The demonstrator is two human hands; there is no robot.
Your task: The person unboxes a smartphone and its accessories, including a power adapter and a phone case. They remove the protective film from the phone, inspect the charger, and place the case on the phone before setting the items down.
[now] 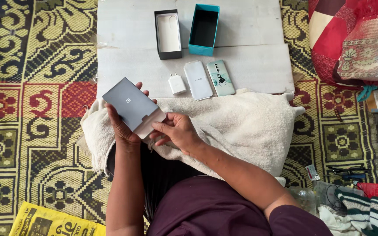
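Head view: left hand [123, 126] grips grey cardboard sleeve [130, 104] over towel [241, 126] near white board's [123, 26] front-left corner; right hand [176, 131] pinches pale inner tray [150, 124]. Light, stiff, likely slick — hold by long edges.

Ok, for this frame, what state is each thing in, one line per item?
Grey sleeve box: held in left hand, white inner part slid partly out.
Right hand: pinching that white inner part.
Teal box: open, empty, on white board.
Black tray: open, empty.
White charger: lying loose.
White packet: flat.
Patterned phone: back up.
Towel: spread over lap.
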